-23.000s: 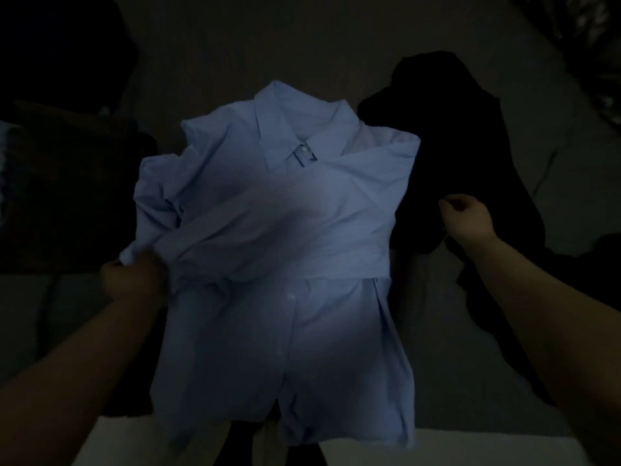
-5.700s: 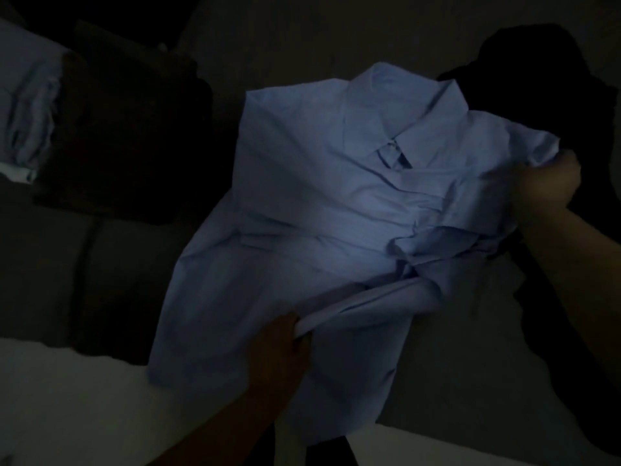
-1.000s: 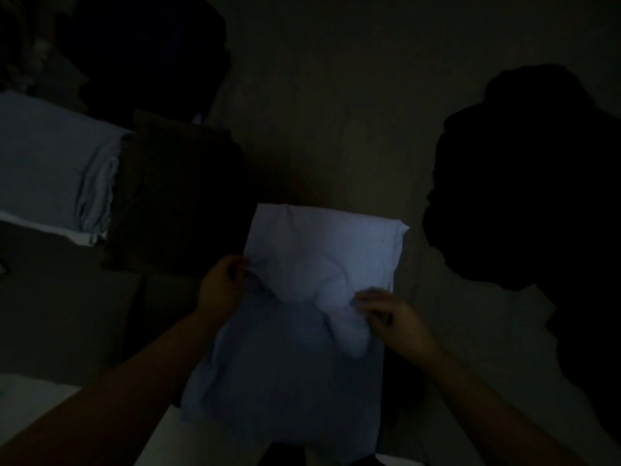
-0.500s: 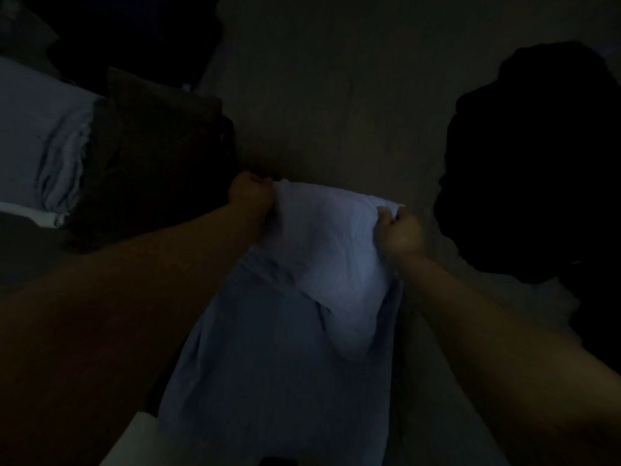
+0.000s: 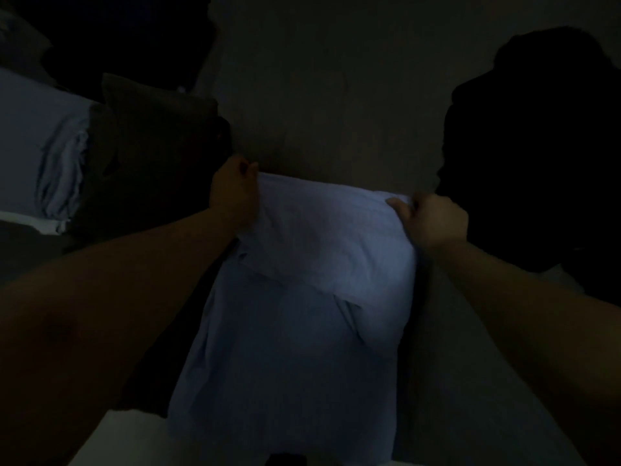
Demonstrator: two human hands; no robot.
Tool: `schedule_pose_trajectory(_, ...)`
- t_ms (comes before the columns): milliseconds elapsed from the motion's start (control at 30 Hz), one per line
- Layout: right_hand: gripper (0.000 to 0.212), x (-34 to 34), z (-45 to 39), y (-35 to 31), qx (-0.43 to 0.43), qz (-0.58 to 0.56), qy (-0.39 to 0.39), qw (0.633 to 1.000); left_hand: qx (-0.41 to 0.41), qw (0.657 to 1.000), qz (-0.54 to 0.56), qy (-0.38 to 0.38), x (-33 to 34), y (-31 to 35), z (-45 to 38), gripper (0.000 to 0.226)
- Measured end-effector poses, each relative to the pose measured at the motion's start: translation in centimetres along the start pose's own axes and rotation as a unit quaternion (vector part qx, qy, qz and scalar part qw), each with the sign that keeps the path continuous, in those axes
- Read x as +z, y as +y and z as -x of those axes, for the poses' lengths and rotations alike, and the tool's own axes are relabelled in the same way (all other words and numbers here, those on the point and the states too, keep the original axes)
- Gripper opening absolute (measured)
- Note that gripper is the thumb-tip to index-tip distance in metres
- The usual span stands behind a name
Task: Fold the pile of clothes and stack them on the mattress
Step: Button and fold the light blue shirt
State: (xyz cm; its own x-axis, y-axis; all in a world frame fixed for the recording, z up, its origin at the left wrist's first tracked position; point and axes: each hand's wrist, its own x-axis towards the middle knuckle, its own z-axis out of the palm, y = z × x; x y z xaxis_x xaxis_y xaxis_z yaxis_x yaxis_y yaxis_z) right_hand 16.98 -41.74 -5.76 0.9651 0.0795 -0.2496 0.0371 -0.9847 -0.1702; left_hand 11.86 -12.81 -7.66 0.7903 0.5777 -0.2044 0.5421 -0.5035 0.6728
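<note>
A light blue shirt lies partly folded on the dim mattress, its near end hanging over the mattress edge toward me. My left hand grips the far left corner of the shirt. My right hand pinches the far right corner. A fold of cloth runs across the shirt below both hands. The scene is very dark.
A pile of dark clothes lies right of the shirt. To the left sit a folded dark brown garment and a folded pale blue garment. A white surface shows at the near edge.
Both hands went from the shirt's middle to its far corners and took hold there. The view has come closer to the shirt.
</note>
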Motion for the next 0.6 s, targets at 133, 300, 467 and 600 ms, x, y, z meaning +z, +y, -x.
schedule_pose_trajectory(133, 0.090, -0.6, -2.9, 0.0, -0.045, -0.121, -0.095, 0.987, 0.146, 0.981, -0.129, -0.021, -0.2, 2.0, -1.3, 0.058)
schedule_pose_trajectory(300, 0.119, 0.1, -3.0, -2.1, -0.136, 0.095, -0.297, 0.940, 0.363, 0.775, -0.396, -0.333, 2.0, 2.7, 1.1, 0.120)
schedule_pose_trajectory(467, 0.110, 1.5, -0.5, -3.1, -0.140, 0.208, -0.173, 0.953, 0.272, 0.804, -0.457, -0.267, 3.2, -0.9, 4.0, 0.128)
schedule_pose_trajectory(600, 0.095, -1.0, -1.6, -3.2, -0.123, 0.057, -0.256, 0.957, 0.244, 0.842, -0.387, -0.285, 2.1, 0.9, 1.4, 0.122)
